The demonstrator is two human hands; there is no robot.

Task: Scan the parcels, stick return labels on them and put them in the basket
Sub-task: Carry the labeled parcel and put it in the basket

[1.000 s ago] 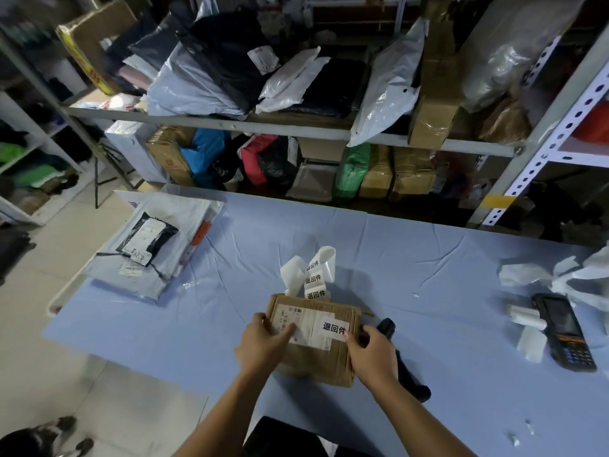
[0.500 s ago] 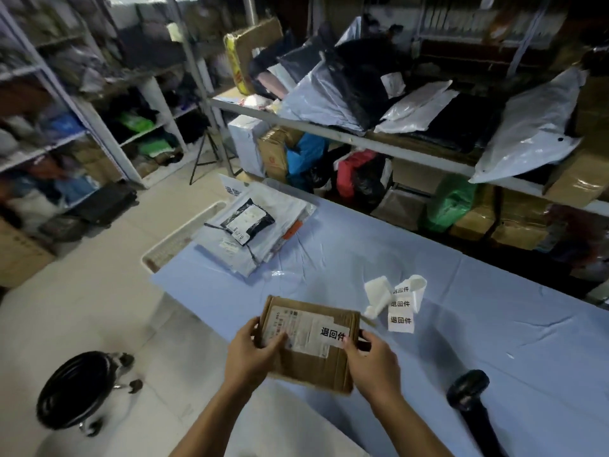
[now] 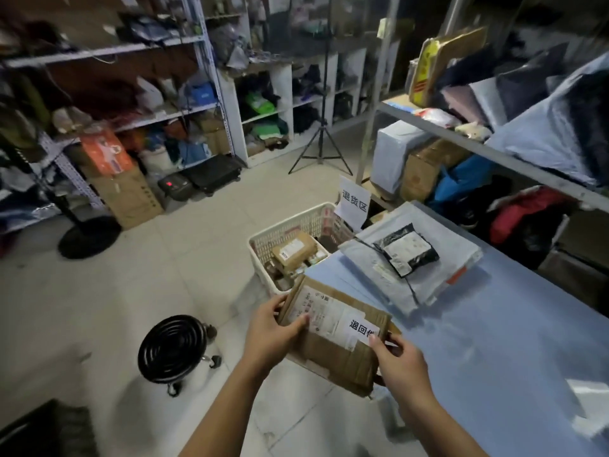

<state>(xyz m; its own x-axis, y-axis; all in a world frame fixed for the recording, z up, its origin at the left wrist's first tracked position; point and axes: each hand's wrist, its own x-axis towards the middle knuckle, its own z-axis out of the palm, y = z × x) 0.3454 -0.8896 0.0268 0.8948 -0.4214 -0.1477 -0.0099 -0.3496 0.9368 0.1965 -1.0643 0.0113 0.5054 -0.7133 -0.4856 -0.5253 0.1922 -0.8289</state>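
I hold a brown cardboard parcel in the air off the table's left end. It carries a white shipping label and a white return label with black characters. My left hand grips its left edge, thumb on the shipping label. My right hand grips its right edge, thumb at the return label's corner. Just beyond the parcel, on the floor beside the table, stands the white plastic basket with several brown parcels inside.
A stack of grey mailer bags with a black pouch on top lies on the blue table. A paper sign stands at the basket's far rim. A black wheeled stool sits on the floor at left. Packed shelves line the room.
I lifted the parcel off the table and carried it left, past the table's end toward the basket. My view swung left; the label roll and scanner have left the frame.
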